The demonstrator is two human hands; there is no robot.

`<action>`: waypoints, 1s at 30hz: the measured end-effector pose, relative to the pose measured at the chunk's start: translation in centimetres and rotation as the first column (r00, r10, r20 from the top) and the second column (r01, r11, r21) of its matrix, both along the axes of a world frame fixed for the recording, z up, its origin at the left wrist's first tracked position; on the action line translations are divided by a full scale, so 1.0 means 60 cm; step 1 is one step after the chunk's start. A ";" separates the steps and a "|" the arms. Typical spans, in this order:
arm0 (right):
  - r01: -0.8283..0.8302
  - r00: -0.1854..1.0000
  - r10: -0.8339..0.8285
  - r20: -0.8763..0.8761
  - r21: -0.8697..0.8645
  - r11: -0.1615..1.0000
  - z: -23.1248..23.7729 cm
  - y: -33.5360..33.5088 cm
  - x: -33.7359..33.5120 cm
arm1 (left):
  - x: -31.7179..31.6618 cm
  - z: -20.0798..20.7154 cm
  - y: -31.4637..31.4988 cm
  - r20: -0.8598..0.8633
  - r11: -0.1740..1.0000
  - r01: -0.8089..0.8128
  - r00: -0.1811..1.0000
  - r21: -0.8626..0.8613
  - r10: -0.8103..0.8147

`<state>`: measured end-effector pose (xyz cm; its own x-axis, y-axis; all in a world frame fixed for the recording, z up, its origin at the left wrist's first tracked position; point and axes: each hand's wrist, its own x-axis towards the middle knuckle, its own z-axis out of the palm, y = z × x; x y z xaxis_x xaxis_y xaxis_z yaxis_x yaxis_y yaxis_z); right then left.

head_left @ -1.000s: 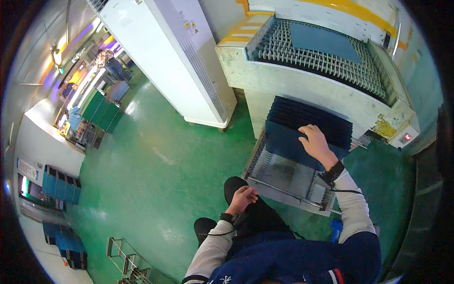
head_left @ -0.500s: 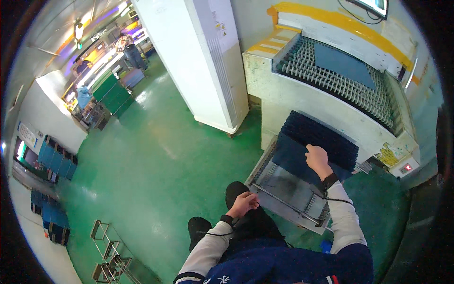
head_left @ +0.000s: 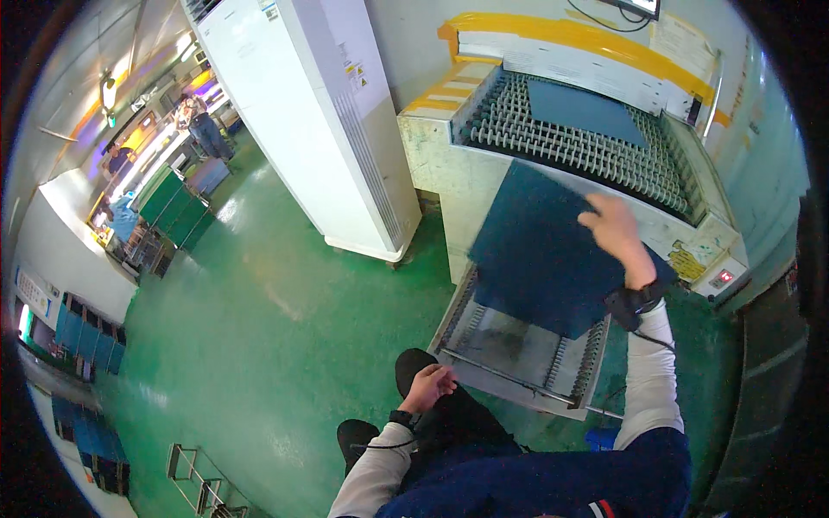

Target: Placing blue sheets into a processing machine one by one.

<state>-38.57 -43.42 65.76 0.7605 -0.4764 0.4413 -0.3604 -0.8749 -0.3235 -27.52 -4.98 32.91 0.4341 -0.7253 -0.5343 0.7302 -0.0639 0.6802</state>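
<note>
My right hand (head_left: 615,231), slightly blurred, grips the upper right edge of a dark blue flat panel (head_left: 540,250). The panel stands tilted above a low slotted rack (head_left: 518,350) and hides most of what the rack holds behind it. My left hand (head_left: 425,388) rests by my knee, fingers curled together, with nothing visible in it. Beyond the panel, a second blue panel (head_left: 583,112) lies flat on the roller conveyor (head_left: 509,121) of a pale machine.
A tall white cabinet (head_left: 311,129) stands left of the machine. Metal frame stands (head_left: 203,492) are on the green floor at lower left. Racks of blue panels (head_left: 86,337) line the left wall. People (head_left: 203,129) work at a lit bench in the far left background.
My right hand has moved up and away from me, raising the dark blue panel from the stack in the rack. My left hand stays by my knee. The whole view has shifted slightly.
</note>
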 end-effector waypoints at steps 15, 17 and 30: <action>-0.643 0.622 -0.529 0.577 0.762 0.076 -0.166 -0.230 -0.055 | 0.009 -0.017 0.005 -0.001 1.000 0.028 1.000 -0.010 -0.028; -0.660 0.578 -0.564 0.590 0.744 0.102 -0.186 -0.240 -0.048 | 0.007 -0.016 0.003 -0.008 0.999 0.011 1.000 -0.038 -0.012; -0.655 0.535 -0.642 0.549 0.750 0.095 -0.210 -0.246 -0.056 | 0.017 -0.033 0.004 -0.057 0.999 0.025 0.998 -0.032 -0.027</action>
<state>-41.92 -58.17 53.19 0.4840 -0.8690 -0.1027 0.5526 0.3945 -0.7342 -26.48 -4.74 30.94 0.3842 -0.7529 -0.5343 0.7663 -0.0627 0.6395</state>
